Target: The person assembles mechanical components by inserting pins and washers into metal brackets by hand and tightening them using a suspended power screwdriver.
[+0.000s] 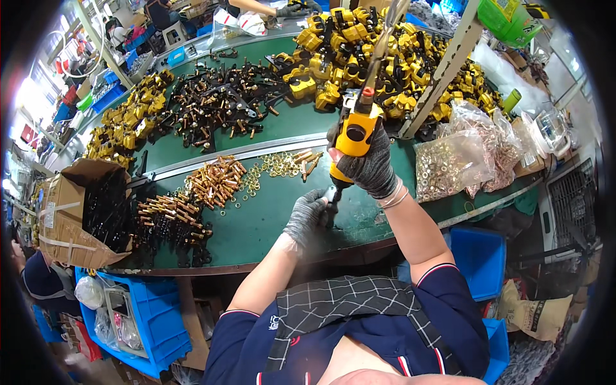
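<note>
My right hand (373,165), in a grey knit glove, is wrapped round a yellow-and-black power screwdriver (357,131) held upright, its cord or hose running up from the top. The tool's dark bit end points down at the green worktable (269,226). Right beside that lower end, my left hand (307,215) has its gloved fingers closed. What they grip is mostly hidden by the fingers and the tool. Left of it lie loose brass washers (251,183), a pile of copper-coloured bolts (215,179) and more bolts set in black metal parts (172,218).
A torn cardboard box (64,212) of black parts stands at the left edge. Behind a metal rail (237,154) are heaps of black levers (218,96) and yellow clamp-like parts (346,58). A post (443,70) and bagged hardware (452,167) are to the right. Blue bins (151,314) stand below.
</note>
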Motion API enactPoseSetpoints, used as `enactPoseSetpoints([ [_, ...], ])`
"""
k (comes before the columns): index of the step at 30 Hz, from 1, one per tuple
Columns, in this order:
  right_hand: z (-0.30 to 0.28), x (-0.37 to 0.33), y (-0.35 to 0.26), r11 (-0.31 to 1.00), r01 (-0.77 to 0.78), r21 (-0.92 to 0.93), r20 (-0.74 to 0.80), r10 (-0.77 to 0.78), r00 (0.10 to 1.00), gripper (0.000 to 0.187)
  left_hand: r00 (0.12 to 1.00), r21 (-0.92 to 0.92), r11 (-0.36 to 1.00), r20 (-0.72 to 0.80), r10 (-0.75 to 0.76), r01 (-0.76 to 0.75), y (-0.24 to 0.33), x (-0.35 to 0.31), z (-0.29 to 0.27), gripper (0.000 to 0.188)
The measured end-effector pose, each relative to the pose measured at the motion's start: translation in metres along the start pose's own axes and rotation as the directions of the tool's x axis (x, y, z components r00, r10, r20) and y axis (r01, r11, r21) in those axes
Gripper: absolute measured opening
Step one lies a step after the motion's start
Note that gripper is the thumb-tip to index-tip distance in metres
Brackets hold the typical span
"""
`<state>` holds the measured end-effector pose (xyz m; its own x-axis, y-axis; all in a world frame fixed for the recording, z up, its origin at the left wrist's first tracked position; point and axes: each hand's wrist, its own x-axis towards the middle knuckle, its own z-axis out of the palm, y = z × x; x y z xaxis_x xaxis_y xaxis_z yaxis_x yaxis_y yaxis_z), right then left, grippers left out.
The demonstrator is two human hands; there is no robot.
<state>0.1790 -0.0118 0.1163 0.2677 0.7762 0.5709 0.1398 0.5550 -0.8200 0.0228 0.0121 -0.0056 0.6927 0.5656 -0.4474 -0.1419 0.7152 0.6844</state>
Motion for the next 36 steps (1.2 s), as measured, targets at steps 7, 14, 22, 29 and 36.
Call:
enactPoseSetpoints([
  [7,-0.033,0.014,-0.006,0.991,-0.025,-0.132,-0.077,0.015,0.997,0.056,0.947,0.312,0.900,-0.003,0.322,-0.305,0.081,0.012,-0.025,0.034],
  [14,-0.061,0.019,0.004,0.985,-0.066,-0.160,0.065,0.077,0.995,0.083,0.522,0.693,0.156,0.357,0.775,-0.704,0.120,0.036,-0.010,0.099],
  [22,-0.064,0.055,-0.089,0.256,0.512,-0.820,0.286,-0.590,0.755,0.037,0.313,0.599,0.100,0.263,0.913,-0.794,0.067,0.079,0.077,0.088],
  [29,-0.055,0.155,-0.203,-0.464,0.412,-0.784,0.441,0.052,0.896,0.029,0.284,0.755,-0.034,0.288,0.914,-0.655,0.074,0.039,0.082,0.078],
  [36,-0.062,0.174,-0.199,0.120,0.461,-0.879,0.456,0.491,0.742,0.031,-0.026,0.769,-0.269,0.313,0.949,-0.580,0.079,0.035,0.052,0.088],
])
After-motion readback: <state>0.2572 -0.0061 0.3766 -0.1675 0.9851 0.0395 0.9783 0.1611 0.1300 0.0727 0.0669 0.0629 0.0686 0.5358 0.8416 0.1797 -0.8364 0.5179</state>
